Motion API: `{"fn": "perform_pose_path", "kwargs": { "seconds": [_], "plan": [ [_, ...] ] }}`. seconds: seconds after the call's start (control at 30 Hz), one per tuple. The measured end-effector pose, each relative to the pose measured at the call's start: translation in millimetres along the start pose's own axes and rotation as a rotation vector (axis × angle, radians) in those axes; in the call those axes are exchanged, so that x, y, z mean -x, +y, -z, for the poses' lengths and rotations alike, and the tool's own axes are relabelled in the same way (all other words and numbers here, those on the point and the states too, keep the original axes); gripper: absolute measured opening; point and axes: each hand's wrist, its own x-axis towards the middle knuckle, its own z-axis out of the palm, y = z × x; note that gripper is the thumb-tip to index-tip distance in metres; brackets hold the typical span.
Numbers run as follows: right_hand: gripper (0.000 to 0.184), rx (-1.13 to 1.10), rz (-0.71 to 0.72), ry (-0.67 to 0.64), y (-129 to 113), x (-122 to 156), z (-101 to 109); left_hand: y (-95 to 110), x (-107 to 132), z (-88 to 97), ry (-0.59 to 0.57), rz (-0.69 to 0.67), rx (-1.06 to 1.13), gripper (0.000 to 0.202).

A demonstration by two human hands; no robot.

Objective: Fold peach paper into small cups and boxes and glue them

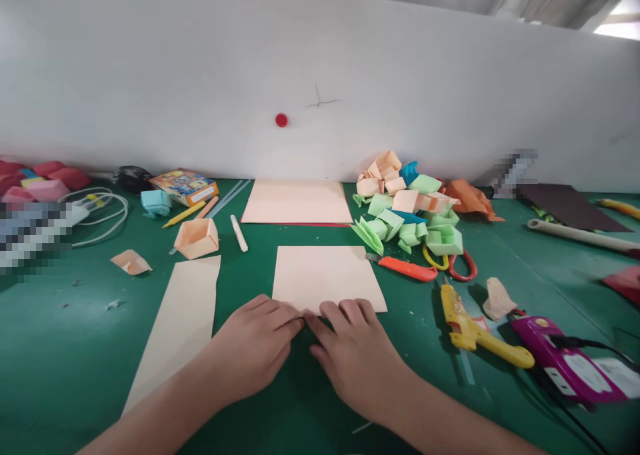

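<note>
A pale peach sheet of paper (325, 275) lies on the green table in front of me. My left hand (260, 342) is at its near edge, fingers curled and thumb and fingertips pinching the paper. My right hand (353, 355) grips the same edge, thumb below and fingers bent over the paper. The two index fingertips almost meet at the middle of that edge, and the fingers hide part of it. Beside my left forearm lies a long peach paper strip (183, 315). A folded peach paper box (197, 238) stands beyond the strip.
Folded green and peach paper pieces (395, 218) are heaped at the back right. Nearer lie an orange utility knife (407, 268), scissors (463, 266), a yellow glue gun (465, 328) and a purple power strip (565, 358). Stacked peach paper (297, 202) lies by the white wall.
</note>
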Motion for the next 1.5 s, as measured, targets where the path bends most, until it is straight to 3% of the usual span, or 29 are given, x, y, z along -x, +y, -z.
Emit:
{"fn": "perform_pose_path", "kwargs": {
  "seconds": [0.2,0.43,0.6,0.9,1.0,1.1,1.23,1.5],
  "plan": [
    [0.037,0.049,-0.126,0.005,20.3,19.7,8.2,6.0,2.0,-2.3,0.026,0.084,-0.038,0.035],
    [0.036,0.187,-0.329,0.029,64.4,57.8,12.3,3.3,0.1,-2.5,-0.02,0.149,-0.004,0.038],
    [0.036,0.167,-0.326,0.015,83.6,73.0,16.9,3.8,-2.8,-0.9,-0.024,0.184,0.014,0.037],
    [0.034,0.088,-0.323,0.14,64.5,46.9,26.7,4.1,-12.4,-3.2,-0.007,0.027,-0.136,0.044],
    [0.038,-0.049,-0.127,0.01,47.3,35.0,25.9,8.5,-14.5,-8.1,-0.004,-0.015,-0.224,0.042],
    [0.041,-0.07,-0.033,-0.088,32.9,25.1,23.2,15.7,-16.4,-12.5,-0.017,-0.019,-0.268,0.039],
    [0.037,-0.003,-0.025,-0.112,28.6,18.1,23.9,19.4,-11.9,-14.0,-0.01,0.059,-0.27,0.04],
    [0.037,-0.064,-0.043,-0.128,30.7,16.8,29.3,2.0,19.2,-3.8,0.007,0.303,-0.241,0.046]
  ]
}}
